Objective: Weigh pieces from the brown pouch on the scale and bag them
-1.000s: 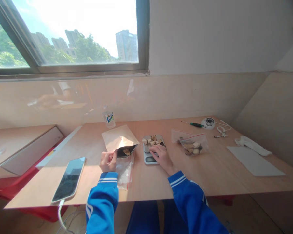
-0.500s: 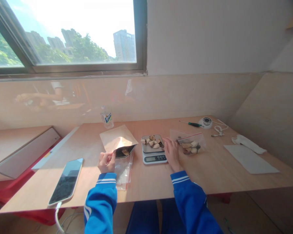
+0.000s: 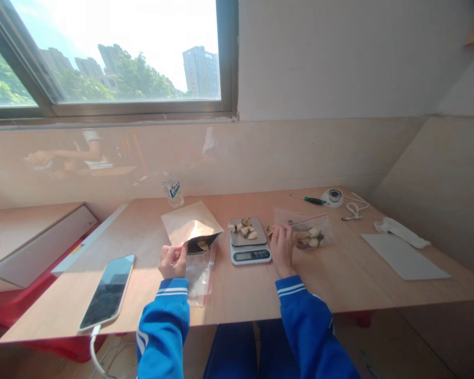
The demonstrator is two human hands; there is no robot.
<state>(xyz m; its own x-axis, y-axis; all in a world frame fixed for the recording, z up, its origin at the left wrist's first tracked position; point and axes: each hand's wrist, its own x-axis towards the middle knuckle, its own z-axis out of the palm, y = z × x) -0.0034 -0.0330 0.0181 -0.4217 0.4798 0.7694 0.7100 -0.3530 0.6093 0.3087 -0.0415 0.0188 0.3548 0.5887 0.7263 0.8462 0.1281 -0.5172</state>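
My left hand (image 3: 173, 261) is closed on the near edge of a brown paper pouch (image 3: 189, 221), its mouth gaping toward me. A mushroom piece (image 3: 203, 245) shows inside the dark opening. Between my hands stands a kitchen scale (image 3: 251, 256), with several pale, brown-edged mushroom pieces (image 3: 246, 230) on its plate. Just off the plate's right side, my right hand (image 3: 283, 247) pinches another mushroom piece (image 3: 270, 230). Beyond that hand lies a clear zip bag (image 3: 327, 227) holding more pieces. An empty-looking zip bag (image 3: 197, 279) lies partly under the pouch.
A phone (image 3: 108, 292) with a white cable lies at the left. At the back are a plastic bottle (image 3: 174, 192), a screwdriver (image 3: 314, 200) and a white round camera (image 3: 334, 197). A white sheet (image 3: 405, 258) and a white cloth (image 3: 405, 232) lie at the right.
My right hand has moved slightly right, away from the scale, taking a mushroom piece off the plate's right side. My left hand stays on the pouch.
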